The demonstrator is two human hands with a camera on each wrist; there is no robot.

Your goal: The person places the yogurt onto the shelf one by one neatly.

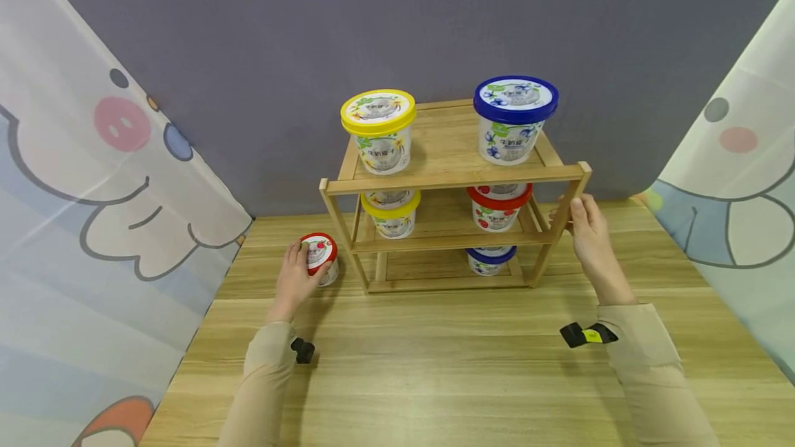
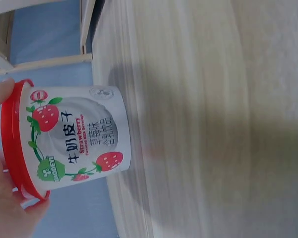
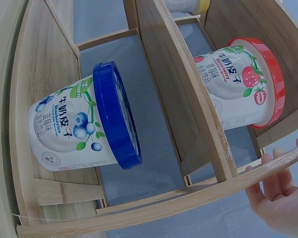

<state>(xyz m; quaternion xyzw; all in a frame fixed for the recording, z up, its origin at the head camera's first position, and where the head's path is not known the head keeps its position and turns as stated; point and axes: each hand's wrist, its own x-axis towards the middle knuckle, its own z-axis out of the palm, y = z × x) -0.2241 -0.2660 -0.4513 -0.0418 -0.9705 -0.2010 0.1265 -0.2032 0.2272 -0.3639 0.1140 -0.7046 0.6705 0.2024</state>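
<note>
My left hand grips a strawberry milk tub by its red lid, left of the wooden rack. In the left wrist view this white tub stands upright with its base at the tabletop. My right hand holds the right front post of the three-tier wooden shelf rack. The right wrist view shows those fingers at the post, beside the middle tier. Near them sits another red-lidded strawberry tub. A blue-lidded blueberry tub stands on the bottom tier.
On the top tier stand a yellow-lidded tub and a blue-lidded tub. The middle tier also bears a yellow-lidded tub. Behind the table is a grey backdrop, with patterned curtains at both sides.
</note>
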